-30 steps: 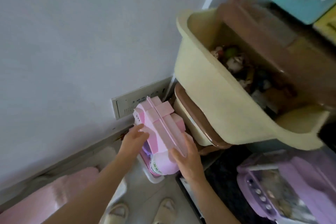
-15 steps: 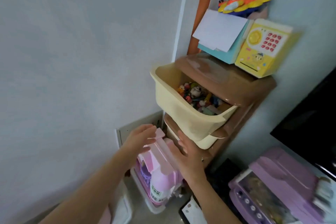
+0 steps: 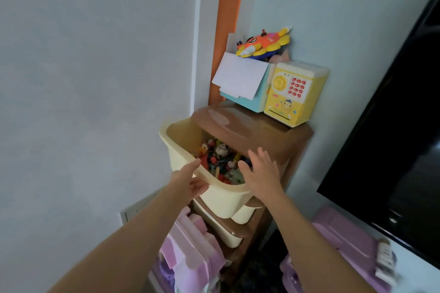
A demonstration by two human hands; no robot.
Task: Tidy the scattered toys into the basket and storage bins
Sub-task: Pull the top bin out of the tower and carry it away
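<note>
Fingers of the right hand (image 3: 260, 173) were spread wide and straight, holding nothing, above the front of the cream top bin (image 3: 221, 197). The left hand (image 3: 190, 181) was also relaxed and empty, its fingertips at the bin's near rim; whether they touched it could not be told. The bin was tilted out of the brown storage rack (image 3: 269, 133) and was full of small toys (image 3: 219, 159). Below the arms, the pink toy house (image 3: 190, 250) stood beside the rack's lower bins.
</note>
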